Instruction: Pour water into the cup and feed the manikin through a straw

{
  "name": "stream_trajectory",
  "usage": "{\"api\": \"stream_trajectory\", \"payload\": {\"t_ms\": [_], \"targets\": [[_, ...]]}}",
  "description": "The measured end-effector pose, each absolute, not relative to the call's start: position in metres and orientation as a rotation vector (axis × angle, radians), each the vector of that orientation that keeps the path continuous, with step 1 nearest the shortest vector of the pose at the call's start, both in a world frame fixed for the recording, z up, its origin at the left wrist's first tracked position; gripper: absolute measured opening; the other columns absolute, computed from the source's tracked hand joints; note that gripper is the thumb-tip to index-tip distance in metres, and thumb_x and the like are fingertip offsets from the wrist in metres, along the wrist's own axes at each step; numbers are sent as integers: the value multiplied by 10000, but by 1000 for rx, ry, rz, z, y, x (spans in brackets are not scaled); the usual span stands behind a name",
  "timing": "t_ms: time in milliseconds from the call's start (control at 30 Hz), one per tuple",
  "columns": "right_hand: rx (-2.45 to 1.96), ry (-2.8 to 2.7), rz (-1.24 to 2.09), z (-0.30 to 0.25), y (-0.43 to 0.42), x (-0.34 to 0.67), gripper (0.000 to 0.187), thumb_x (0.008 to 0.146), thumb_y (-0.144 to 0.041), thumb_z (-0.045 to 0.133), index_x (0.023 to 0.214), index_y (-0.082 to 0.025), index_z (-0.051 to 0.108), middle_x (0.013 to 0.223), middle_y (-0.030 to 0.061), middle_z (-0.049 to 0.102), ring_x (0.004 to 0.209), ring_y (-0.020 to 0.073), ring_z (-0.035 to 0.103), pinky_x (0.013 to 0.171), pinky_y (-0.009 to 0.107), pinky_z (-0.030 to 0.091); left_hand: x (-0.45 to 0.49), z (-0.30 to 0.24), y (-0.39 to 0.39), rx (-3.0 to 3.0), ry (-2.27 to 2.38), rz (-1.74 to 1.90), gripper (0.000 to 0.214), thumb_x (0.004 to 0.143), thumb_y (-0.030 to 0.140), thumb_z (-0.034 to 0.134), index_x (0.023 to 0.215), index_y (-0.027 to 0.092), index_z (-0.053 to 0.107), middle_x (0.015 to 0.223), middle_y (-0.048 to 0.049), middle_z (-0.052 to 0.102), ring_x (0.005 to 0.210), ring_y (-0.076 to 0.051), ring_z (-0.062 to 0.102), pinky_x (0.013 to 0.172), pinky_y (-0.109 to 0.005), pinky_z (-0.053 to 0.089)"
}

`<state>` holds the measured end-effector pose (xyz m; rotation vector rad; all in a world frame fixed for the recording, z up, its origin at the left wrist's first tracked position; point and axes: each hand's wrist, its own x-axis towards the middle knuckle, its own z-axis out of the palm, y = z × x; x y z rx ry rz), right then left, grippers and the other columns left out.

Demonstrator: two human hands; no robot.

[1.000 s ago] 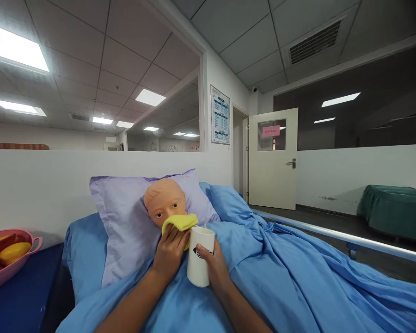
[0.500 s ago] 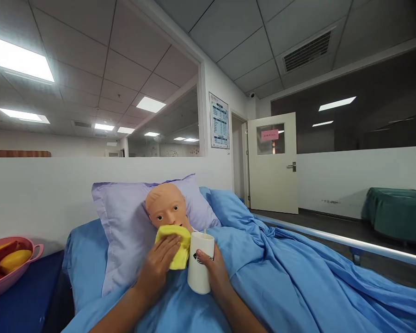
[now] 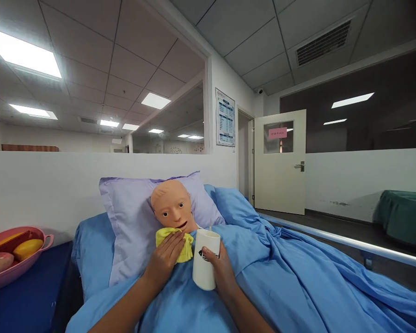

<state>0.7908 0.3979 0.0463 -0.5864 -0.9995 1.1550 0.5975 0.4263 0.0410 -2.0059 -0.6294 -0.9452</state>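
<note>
A training manikin (image 3: 170, 205) lies in a bed, its head on a lilac pillow (image 3: 130, 222), covered to the neck by a blue blanket (image 3: 280, 273). My left hand (image 3: 164, 260) presses a folded yellow cloth (image 3: 166, 235) against the manikin's chin and lower cheek, below the mouth. My right hand (image 3: 219, 269) grips a white mug (image 3: 204, 261) upright, just right of the cloth and in front of the manikin's neck. A thin stick or straw pokes out of the mug's top.
A pink bowl (image 3: 38, 256) with fruit sits on a dark blue surface at the left. A metal bed rail (image 3: 350, 243) runs along the right side. Beyond it are a half-open door (image 3: 280, 162) and a green-covered bed (image 3: 404, 216).
My left hand has slid the yellow cloth down from the manikin's mouth to its chin, so the mouth now shows. The mug has stayed almost still.
</note>
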Motion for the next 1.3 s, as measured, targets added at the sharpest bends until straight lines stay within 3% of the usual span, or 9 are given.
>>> {"api": "stream_trajectory", "payload": {"t_ms": [167,367,467,567,700,800,1000,1167,1300], "targets": [[-688,-1060,1159,47,398,800,666,606,-518,806,1128,-192,552,792,29,693,622,193,639,541,301,539,583,27,412,-2158,-871,-1272,652,818,-56,304,1403,196,440,1355,-79,597,1266,-170,541,1039,-378,502],[-686,-1033,1161,47,396,795,716,596,-544,801,1169,-202,539,788,35,703,596,207,642,522,317,535,628,101,399,-2014,-1050,-1743,604,845,16,388,1404,241,431,1362,-53,593,1268,-180,540,1047,-375,495],[-661,-1022,1153,47,396,794,691,588,-530,807,1140,-197,559,781,33,702,582,195,629,526,313,530,646,127,414,-2034,-856,-1514,527,892,78,414,1409,184,423,1412,-104,543,1336,-213,468,1081,-424,458],[-658,-1037,1107,48,398,795,622,583,-516,812,1071,-193,600,823,43,707,626,191,625,545,297,521,650,126,437,-1999,-697,-1064,372,911,105,444,1259,134,571,1348,-122,598,1350,-263,447,1115,-492,398],[-622,-1031,1092,51,396,793,579,591,-491,810,1055,-197,628,845,56,713,688,217,639,565,302,520,644,107,455,-1845,-665,-799,279,934,126,458,1144,124,641,1257,-109,663,1298,-244,509,1137,-469,360],[-589,-1029,1109,54,394,790,571,600,-468,808,1078,-206,638,863,59,725,728,239,657,607,328,537,639,96,452,-1819,-693,-760,306,951,148,446,1209,104,605,1335,-122,610,1324,-223,478,1150,-434,339],[-511,-1034,1147,48,401,790,656,635,-421,810,1207,-195,581,1102,100,716,916,259,676,759,348,552,619,73,436,-1857,-688,-782,356,962,108,383,1258,96,580,1372,-106,582,1358,-220,435,1128,-398,363],[-579,-1043,1178,35,409,795,642,654,-458,805,1186,-186,571,935,81,738,755,239,681,659,351,559,593,54,430,-1913,-680,-765,430,948,78,372,1356,111,503,1405,-112,545,1395,-218,378,1126,-422,378],[-506,-1027,1158,34,409,791,585,667,-453,797,1160,-205,604,944,68,737,801,238,680,700,344,556,600,63,426,-1918,-687,-900,439,944,73,346,1349,116,508,1390,-117,558,1407,-222,356,1124,-449,383]]}}
